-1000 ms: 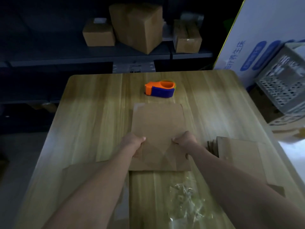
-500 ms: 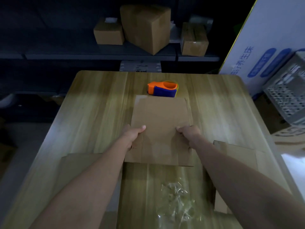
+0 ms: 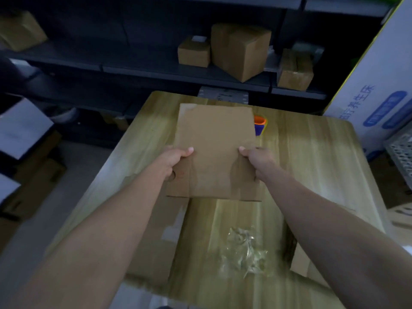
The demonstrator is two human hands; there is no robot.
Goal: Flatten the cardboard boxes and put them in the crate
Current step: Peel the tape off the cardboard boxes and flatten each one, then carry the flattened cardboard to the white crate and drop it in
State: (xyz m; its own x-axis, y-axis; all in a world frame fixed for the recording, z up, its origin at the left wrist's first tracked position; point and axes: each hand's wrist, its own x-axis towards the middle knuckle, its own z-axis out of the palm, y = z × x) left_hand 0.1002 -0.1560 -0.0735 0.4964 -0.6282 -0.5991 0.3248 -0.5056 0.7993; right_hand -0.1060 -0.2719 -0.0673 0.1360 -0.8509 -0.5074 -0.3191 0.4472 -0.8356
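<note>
Both of your hands are gripping the flattened brown cardboard box point(image 3: 214, 150): your left hand point(image 3: 176, 159) pinches its left edge and your right hand point(image 3: 256, 159) its right edge, each with the thumb on top. The sheet seems to be raised off the pale wooden worktop point(image 3: 312, 163), with its far edge tipped up. It looks fully flat, so I judge the flattening done and the carry to the crate to be the step in hand. The next move calls for a swing to your right, keeping the sheet level enough to slide in edge first. Nearest you, a crumpled wad of clear plastic film point(image 3: 245, 253) lies on the worktop. It sits between a flat cardboard sheet with pale tape strips point(image 3: 160, 237) on the left and another flat cardboard piece point(image 3: 305, 264) on the right, and that right-hand piece sits under your likely path. Beyond the held box, an orange and blue tape dispenser point(image 3: 259, 126) peeks out, partly hidden by it. Off the worktop's right side, the grey perforated plastic crate point(image 3: 401, 152) shows only at the frame edge, beside a tall white carton with blue print point(image 3: 379, 85), so its opening cannot be judged. Farthest back, brown cardboard boxes point(image 3: 240, 50) still in shape sit on a dark metal shelf point(image 3: 156, 70).
</note>
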